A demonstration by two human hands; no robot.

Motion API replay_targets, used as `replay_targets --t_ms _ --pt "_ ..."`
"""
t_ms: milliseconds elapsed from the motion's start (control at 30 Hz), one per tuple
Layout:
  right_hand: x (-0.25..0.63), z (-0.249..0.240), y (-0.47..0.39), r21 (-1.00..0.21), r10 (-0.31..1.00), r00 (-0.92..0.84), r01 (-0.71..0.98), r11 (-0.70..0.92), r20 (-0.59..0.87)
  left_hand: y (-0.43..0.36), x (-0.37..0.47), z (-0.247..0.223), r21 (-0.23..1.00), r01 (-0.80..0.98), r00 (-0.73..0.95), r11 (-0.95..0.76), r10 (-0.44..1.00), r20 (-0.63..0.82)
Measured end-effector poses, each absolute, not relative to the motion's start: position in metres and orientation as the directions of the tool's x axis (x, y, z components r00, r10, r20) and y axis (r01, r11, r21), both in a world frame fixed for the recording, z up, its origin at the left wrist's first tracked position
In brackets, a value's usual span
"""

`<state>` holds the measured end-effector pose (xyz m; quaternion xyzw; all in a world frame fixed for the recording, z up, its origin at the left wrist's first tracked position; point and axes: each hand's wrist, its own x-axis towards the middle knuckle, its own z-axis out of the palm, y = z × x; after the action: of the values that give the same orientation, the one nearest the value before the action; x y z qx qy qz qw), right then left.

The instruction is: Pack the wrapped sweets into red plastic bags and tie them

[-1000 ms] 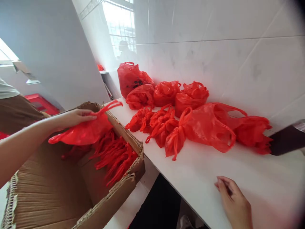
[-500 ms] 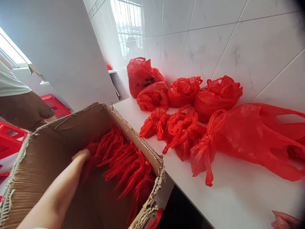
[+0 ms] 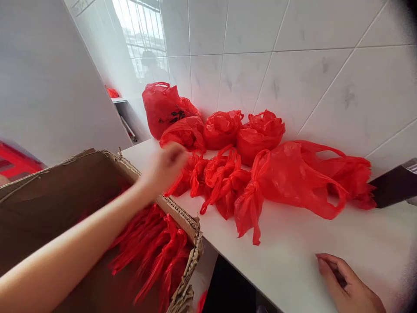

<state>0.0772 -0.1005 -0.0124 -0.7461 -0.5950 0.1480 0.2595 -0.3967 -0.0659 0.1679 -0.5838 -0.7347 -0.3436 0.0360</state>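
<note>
My left hand (image 3: 166, 167), smeared by motion, is stretched across the cardboard box rim over the leftmost of several small tied red plastic bags (image 3: 228, 187). Its fingers are too blurred to show whether it grips that bag. My right hand (image 3: 350, 284) is low on the right above the white tabletop (image 3: 293, 243), its fingers curled and thumb tip against a fingertip, with nothing visible between them. Inside the cardboard box (image 3: 185, 219) lie more tied red bags (image 3: 156, 248) in a row along the near-table wall. My left forearm covers part of them.
Fuller red bags (image 3: 260, 132) stand along the tiled wall (image 3: 247, 78). A large loose red bag (image 3: 293, 178) lies flat to the right, beside a dark object (image 3: 394, 184). A red plastic stool or crate (image 3: 19, 161) shows at far left.
My left hand has risen out of the box and moved right to the small bags on the table. The view has turned right, bringing more of my right hand into sight.
</note>
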Motion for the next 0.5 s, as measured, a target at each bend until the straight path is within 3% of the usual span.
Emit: replay_targets --t_ms 33,100,233,400,467,500 --pt "0.075 -0.007 -0.102 -0.553 0.972 0.227 0.818 -0.159 0.055 -0.058 -0.359 0.167 0.434 0.901 -0.196 0.001 0.894 0.404" --pt "0.071 -0.001 -0.105 -0.558 0.975 0.209 0.819 -0.134 0.074 -0.043 -0.294 0.158 0.285 0.944 0.129 -0.166 0.981 0.144" --pt "0.07 -0.004 -0.109 -0.583 0.975 0.182 0.809 -0.074 0.129 -0.014 -0.234 0.136 0.261 0.942 0.233 -0.209 0.971 -0.062" --pt "0.072 -0.005 -0.112 -0.614 0.979 0.183 0.784 -0.091 0.088 -0.012 -0.261 0.152 0.416 0.889 0.274 -0.191 0.95 -0.148" --pt "0.073 -0.003 -0.111 -0.62 0.981 0.178 0.779 -0.094 0.075 -0.03 -0.289 0.171 0.564 0.82 0.264 -0.1 0.94 -0.217" --pt "0.074 -0.002 -0.111 -0.622 0.982 0.176 0.777 -0.093 0.073 -0.043 -0.306 0.18 0.699 0.715 0.22 0.032 0.938 -0.268"
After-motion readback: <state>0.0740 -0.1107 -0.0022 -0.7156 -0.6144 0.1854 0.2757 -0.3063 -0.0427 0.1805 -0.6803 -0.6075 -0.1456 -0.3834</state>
